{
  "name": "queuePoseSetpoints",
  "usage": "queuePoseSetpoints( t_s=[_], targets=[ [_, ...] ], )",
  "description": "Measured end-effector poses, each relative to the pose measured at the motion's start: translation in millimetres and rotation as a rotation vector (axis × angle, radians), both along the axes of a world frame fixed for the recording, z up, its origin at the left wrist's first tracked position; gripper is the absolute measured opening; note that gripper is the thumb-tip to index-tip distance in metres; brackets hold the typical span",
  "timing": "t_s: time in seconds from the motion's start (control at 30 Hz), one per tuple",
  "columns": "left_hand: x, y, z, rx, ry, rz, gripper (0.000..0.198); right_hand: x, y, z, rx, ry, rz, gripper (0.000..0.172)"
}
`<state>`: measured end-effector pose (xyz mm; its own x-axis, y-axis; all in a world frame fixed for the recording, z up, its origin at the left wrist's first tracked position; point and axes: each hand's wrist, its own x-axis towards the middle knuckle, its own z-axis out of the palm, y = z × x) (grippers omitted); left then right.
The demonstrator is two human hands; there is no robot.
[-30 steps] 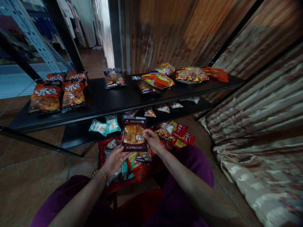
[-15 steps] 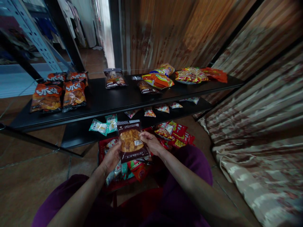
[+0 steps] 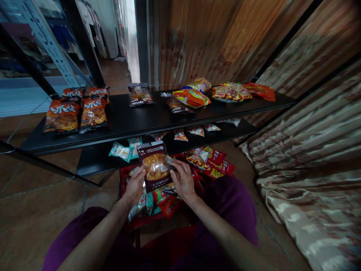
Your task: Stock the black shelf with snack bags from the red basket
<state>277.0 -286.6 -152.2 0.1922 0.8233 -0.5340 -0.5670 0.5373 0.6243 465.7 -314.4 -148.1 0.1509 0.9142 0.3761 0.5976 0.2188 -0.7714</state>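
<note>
A brown snack bag [image 3: 155, 165] with a clear window showing golden pieces is held up between my two hands, tilted slightly. My left hand [image 3: 135, 187] pinches its left edge, thumb on the front. At the right edge, my right hand [image 3: 183, 180] grips the bag with its fingers bent over the side. Below it lies a red container [image 3: 123, 180] filled with several colourful snack packets [image 3: 166, 203]. Just behind the bag, green-and-white packets [image 3: 122, 151] rest on the lower shelf [image 3: 93, 160].
Along the black upper shelf [image 3: 124, 113] lie orange snack bags [image 3: 62, 114], a brown bag [image 3: 140, 95], and yellow and orange bags [image 3: 231, 92]. Small packets [image 3: 180, 135] line the lower shelf. Red and yellow packets [image 3: 216, 160] lie to the right. A patterned curtain [image 3: 310, 169] hangs at right.
My right hand has shifted its hold on the bag's right side, fingers now reaching further over. The bag has tilted a little. The whole view has moved slightly.
</note>
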Motion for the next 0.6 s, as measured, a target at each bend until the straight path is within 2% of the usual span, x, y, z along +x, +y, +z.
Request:
queuePoseSetpoints(
  t_s=[0.13,0.4,0.5,0.6],
  targets=[
    [3.2,-2.1,2.7,0.013,0.003,0.026,0.028,-12.8,-15.5,4.3,0.017,-0.132,0.112,0.035],
    [1.9,-5.8,3.1,0.083,-0.044,-0.042,0.034,-23.8,-18.2,-5.3,-0.1,-0.253,0.08,0.044],
    [-1.2,-7.1,4.9,0.154,-0.045,-0.145,0.04,-24.6,-20.7,-7.3,-0.198,-0.181,0.079,0.052],
    [-3.7,-8.7,5.6,0.23,-0.014,-0.237,0.043,-24.1,-23.3,-7.2,-0.357,0.011,0.123,0.071]
  ],
)
